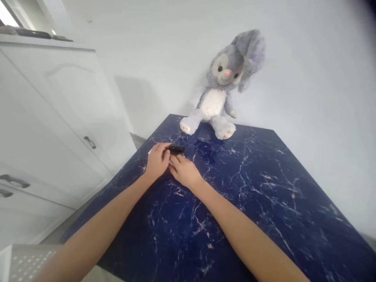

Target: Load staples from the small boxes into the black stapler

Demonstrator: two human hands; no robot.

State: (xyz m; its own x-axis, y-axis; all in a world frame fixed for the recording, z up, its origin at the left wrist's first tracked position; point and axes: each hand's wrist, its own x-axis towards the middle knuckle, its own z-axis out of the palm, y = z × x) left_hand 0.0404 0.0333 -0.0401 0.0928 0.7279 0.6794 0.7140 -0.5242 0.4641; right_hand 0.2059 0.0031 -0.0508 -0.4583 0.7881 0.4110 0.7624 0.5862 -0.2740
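Note:
On the dark blue marbled tabletop (241,188), my two hands are close together, left of the table's middle. My left hand (157,159) is closed with its fingers curled over one end of a short black cylindrical object (176,149), whose other end sticks out to the right. Just below that object, my right hand (185,170) has its fingers bent and closed, the tips near my left thumb. A small pale bit shows between the hands, and another at the outer side of my left hand. The fingers hide most of what they hold.
A grey plush rabbit (214,103) sits at the table's back edge, leaning on the white wall (308,70). White cabinets (55,117) with dark handles stand to the left. At the lower left is a white perforated container (29,264).

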